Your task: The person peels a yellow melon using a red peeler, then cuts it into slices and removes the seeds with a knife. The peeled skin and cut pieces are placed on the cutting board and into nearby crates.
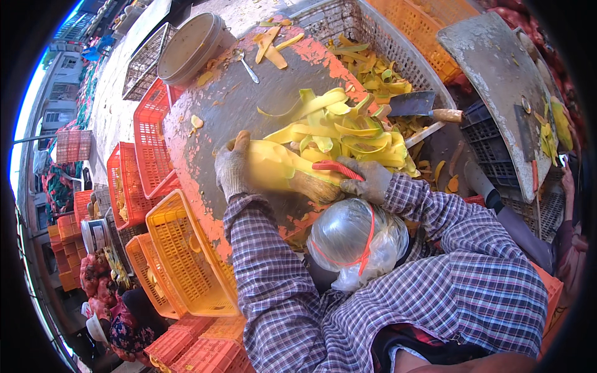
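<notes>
My left hand (232, 169), in a whitish knit glove, grips the near-left end of a long squash (269, 165). Most of its side is peeled to pale yellow, while tan rind remains at the lower right end. In my gloved right hand (371, 181) is a red-handled peeler (338, 168), held over the squash; its blade is hard to make out. A heap of yellow-green peel strips (352, 133) lies just beyond, on the worn worktable (224, 112). Below my right hand, clear plastic tied with red cord wraps a rounded form (347, 233).
A cleaver (411, 103) with a wooden handle lies by a grey crate (396, 42) of peelings. On the table are a metal spoon (247, 67) and a tub (191, 49). Orange crates (186, 252) and red crates (151, 135) line the left. Another person's hand (567, 179) shows at right.
</notes>
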`<action>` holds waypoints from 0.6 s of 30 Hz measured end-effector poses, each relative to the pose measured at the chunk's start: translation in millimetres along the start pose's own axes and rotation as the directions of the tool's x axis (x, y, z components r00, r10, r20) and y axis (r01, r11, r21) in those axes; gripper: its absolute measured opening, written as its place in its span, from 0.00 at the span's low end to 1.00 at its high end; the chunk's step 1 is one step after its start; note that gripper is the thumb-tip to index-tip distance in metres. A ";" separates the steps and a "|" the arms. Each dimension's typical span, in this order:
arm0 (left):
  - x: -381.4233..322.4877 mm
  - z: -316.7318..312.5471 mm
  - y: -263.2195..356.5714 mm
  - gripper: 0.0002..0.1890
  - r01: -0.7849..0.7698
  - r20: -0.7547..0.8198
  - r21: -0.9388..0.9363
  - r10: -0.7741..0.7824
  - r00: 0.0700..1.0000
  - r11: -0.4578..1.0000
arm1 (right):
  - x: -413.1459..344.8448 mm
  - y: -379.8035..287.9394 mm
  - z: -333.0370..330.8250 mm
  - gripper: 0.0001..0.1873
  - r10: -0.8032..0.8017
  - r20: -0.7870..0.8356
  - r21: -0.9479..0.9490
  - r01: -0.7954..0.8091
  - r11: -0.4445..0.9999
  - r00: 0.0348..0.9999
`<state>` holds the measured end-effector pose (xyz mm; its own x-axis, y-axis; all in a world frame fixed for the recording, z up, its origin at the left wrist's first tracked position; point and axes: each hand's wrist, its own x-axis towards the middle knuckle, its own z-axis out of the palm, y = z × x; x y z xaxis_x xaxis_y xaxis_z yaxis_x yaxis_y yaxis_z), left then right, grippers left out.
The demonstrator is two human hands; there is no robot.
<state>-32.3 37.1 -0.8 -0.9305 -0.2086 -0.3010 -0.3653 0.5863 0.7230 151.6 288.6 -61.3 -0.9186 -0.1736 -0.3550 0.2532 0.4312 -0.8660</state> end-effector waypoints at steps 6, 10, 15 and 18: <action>6.6 2.8 13.0 0.28 -0.010 0.010 0.159 0.009 1.000 0.987 | 31.6 -74.5 -11.2 0.32 -0.258 -0.064 -0.342 0.222 0.913 0.964; 8.8 1.6 18.6 0.28 0.007 0.030 0.212 -0.014 0.999 0.977 | 17.3 -77.6 -4.5 0.29 -0.226 0.007 -0.346 0.215 0.913 0.974; 6.4 4.4 16.7 0.29 -0.007 0.005 0.211 0.006 1.000 0.977 | -68.5 3.5 -19.0 0.25 -0.135 -0.020 -0.120 0.132 0.984 0.991; 9.6 5.1 21.7 0.28 -0.018 0.011 0.267 0.016 1.000 0.964 | -63.2 6.6 -25.9 0.24 -0.182 -0.108 -0.034 0.180 0.983 0.977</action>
<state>-49.0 51.8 8.8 -0.9358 -0.1904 -0.2967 -0.3282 0.7776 0.5363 203.5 325.3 -35.4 -0.9766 -0.1531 -0.1512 0.0736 0.4227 -0.9033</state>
